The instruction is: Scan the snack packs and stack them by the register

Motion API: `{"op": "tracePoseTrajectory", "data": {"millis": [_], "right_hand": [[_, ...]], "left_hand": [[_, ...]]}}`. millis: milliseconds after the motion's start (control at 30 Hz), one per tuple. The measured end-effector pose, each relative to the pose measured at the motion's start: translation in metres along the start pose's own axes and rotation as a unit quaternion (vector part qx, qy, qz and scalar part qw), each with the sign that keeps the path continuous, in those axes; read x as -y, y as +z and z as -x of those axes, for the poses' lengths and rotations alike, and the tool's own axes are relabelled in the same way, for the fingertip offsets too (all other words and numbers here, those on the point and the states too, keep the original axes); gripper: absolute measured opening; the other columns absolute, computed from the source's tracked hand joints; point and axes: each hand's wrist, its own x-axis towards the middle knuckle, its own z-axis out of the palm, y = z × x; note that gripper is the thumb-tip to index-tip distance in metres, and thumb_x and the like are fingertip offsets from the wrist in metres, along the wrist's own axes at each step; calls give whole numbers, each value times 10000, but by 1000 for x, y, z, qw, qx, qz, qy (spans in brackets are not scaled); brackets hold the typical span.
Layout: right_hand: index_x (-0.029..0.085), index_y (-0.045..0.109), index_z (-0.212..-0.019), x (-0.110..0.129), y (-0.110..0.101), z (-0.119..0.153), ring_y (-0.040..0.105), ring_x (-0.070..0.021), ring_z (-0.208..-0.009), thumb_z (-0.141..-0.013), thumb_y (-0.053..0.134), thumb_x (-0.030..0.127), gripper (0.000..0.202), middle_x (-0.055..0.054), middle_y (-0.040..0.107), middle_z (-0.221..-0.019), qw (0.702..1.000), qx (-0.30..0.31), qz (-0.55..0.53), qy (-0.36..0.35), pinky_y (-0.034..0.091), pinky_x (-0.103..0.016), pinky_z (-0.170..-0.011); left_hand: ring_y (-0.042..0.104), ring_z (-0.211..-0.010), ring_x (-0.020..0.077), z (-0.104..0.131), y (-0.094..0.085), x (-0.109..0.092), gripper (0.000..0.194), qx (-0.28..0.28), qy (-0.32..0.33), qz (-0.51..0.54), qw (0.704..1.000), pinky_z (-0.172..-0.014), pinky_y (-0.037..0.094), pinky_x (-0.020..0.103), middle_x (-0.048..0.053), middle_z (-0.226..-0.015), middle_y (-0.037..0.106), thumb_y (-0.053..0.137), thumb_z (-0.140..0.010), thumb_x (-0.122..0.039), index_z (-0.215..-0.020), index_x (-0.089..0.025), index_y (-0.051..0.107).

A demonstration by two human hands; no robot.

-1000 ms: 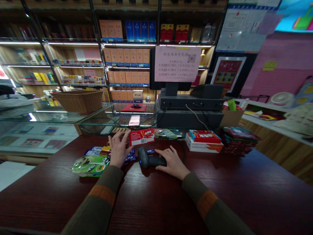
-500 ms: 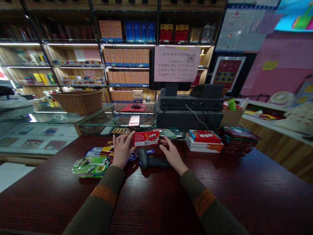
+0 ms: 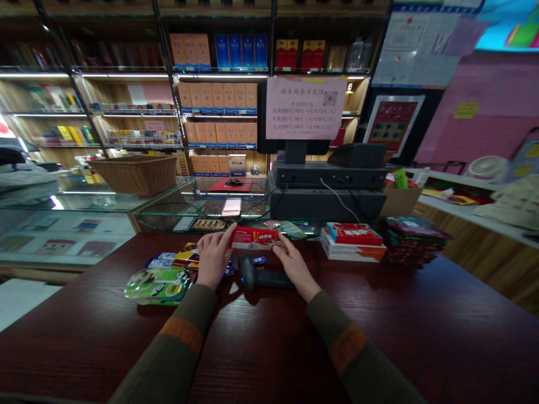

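A red snack box [image 3: 254,238] with a barcode on its lower edge is held up between my two hands. My left hand [image 3: 214,255] grips its left end with thumb and fingers. At the right end, my right hand [image 3: 292,262] has closed its fingertips on the corner. Just below the box a black barcode scanner [image 3: 248,274] lies on the dark wooden table [image 3: 261,348], its handle reaching toward my right wrist. Left of my left hand are a green panda-print package [image 3: 158,285] and several blue and yellow snack packs [image 3: 185,258], partly hidden by that hand.
Right of my hands sit stacked red and white boxes [image 3: 352,242] and a pile of dark packets [image 3: 412,241]. A cash register [image 3: 328,193] with a sign on its screen stands behind. A phone [image 3: 231,207] rests on the glass counter near a wicker basket [image 3: 137,174].
My right hand has moved left and taken hold of the box's right end, which it was apart from before. The box has shifted slightly right and tilted.
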Motion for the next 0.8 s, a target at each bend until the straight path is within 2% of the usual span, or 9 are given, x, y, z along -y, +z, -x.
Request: {"op": "tracePoseTrajectory", "data": {"millis": [100,333,567,633,733,800], "right_hand": [[229,470,-1484,0,2,0,649,-229,-1121,-909,549,433,615,-115,635,-1272,1000,0,-13,9,484,-416,-1049],[261,486,-1472,0,1,-2,638,-230,-1137,-910,545,439,592,-91,642,-1263,1000,-12,15,-15,470,-430,-1063],[286,450,-1488,-1,-1,-1,587,-263,-1249,-910,552,448,609,-104,612,-1362,999,-15,31,-16,425,-503,-1102],[275,428,-1495,-1,0,-1,562,-255,-1294,-920,535,452,612,-110,585,-1413,999,-9,25,-17,399,-505,-1131],[265,437,-1468,0,1,0,526,-248,-1348,-922,530,443,582,-111,550,-1462,999,-12,-7,-34,379,-504,-1154],[257,475,-1412,2,2,1,516,-246,-1361,-914,544,434,533,-112,560,-1452,998,-16,-36,-42,377,-496,-1160]], "left_hand": [[553,-1029,268,-1,1,-1,673,18,-6,-15,1000,-942,396,421,93,-1136,652,550,-883,-204,-1531,-280,385],[557,-1031,271,-2,4,-3,713,38,-3,-24,999,-909,401,407,109,-1162,654,524,-896,-220,-1569,-227,290],[584,-1080,269,-1,5,-3,686,38,-14,72,997,-946,394,414,118,-1212,680,499,-931,-268,-1560,-163,247],[594,-1104,265,-1,5,-4,596,25,-37,112,993,-971,385,426,119,-1229,685,482,-946,-286,-1506,-157,326],[613,-1101,258,-2,5,-6,376,14,-73,150,986,-991,377,432,117,-1212,693,450,-967,-325,-1303,-172,520],[628,-1070,247,-4,5,-8,310,8,-97,170,981,-993,380,430,109,-1176,702,418,-984,-345,-1201,-183,569]]}}
